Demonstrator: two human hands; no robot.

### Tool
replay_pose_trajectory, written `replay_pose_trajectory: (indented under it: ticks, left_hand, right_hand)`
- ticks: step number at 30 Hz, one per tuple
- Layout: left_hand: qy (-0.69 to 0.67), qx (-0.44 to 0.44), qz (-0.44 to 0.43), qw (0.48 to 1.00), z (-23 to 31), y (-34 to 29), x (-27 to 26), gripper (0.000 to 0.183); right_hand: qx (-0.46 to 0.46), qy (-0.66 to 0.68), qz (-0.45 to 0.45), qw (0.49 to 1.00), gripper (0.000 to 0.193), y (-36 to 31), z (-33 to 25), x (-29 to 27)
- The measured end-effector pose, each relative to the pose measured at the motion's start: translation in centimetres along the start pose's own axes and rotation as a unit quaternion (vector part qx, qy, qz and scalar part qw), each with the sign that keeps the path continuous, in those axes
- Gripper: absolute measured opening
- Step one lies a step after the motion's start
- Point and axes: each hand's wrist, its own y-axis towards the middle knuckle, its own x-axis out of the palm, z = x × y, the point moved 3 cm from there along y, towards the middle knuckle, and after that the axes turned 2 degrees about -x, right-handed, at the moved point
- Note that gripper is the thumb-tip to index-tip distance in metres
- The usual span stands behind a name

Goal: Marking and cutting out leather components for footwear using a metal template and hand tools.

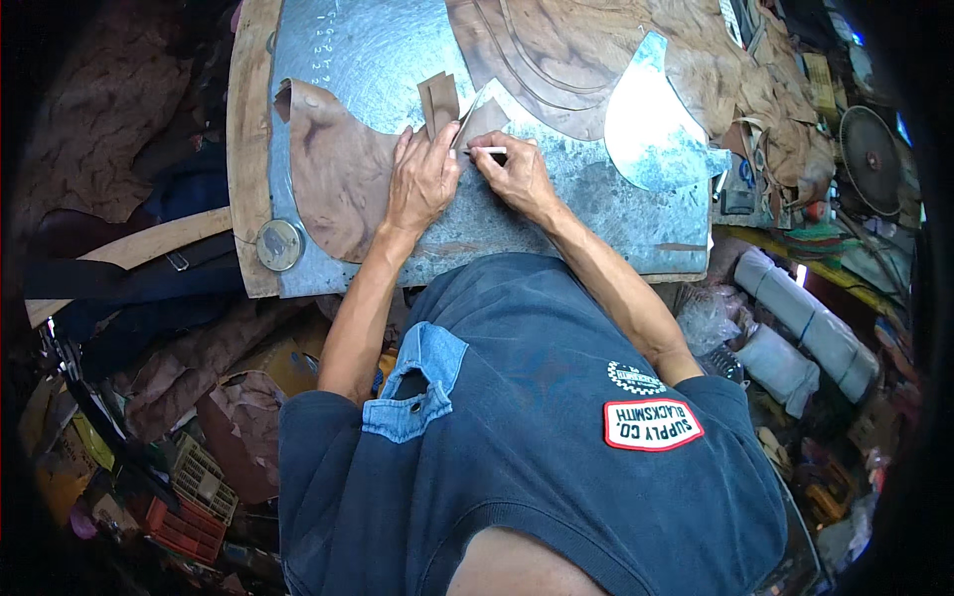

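My left hand (425, 184) lies on the leather with its fingers stretched out and apart, pressing near a small brown piece (438, 101). A second small brown piece (487, 118) lies beside its fingertips, and a thin pale edge rises between the two. In a pinch, my right hand (519, 177) grips a slim white pen (489, 150), its tip pointing left toward the left hand. Under and left of my left hand spreads a large brown leather piece (341, 179), its upper left corner curled up. All of this rests on a metal-topped worktable (596, 223).
A round tin (279, 244) stands at the table's left corner. Right of my hands lies a shiny curved metal template (656, 119). More brown leather (566, 60) covers the far side. A fan (873, 159) and wrapped rolls (807, 318) are at the right; crates (189, 526) sit lower left.
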Motion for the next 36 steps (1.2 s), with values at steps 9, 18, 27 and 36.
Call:
replay_pose_trajectory:
  ticks: [9,18,27,36]
  left_hand:
    - [0.001,0.009,0.012,1.0,-0.5,0.1,0.1,0.044]
    - [0.01,0.017,0.006,1.0,-0.4,-0.3,0.1,0.047]
    - [-0.001,0.027,-0.015,1.0,-0.4,1.0,-2.5,0.061]
    - [0.213,0.089,-0.242,0.942,-1.6,4.7,-5.8,0.049]
  right_hand:
    - [0.078,0.03,-0.029,0.996,0.019,0.4,0.8,-0.9]
    - [0.064,-0.004,0.005,0.998,0.02,1.2,-0.5,-1.3]
    - [0.134,0.192,0.068,0.97,0.036,-5.1,0.1,-5.9]
    - [0.222,0.332,0.027,0.917,0.033,-10.1,2.7,-4.6]
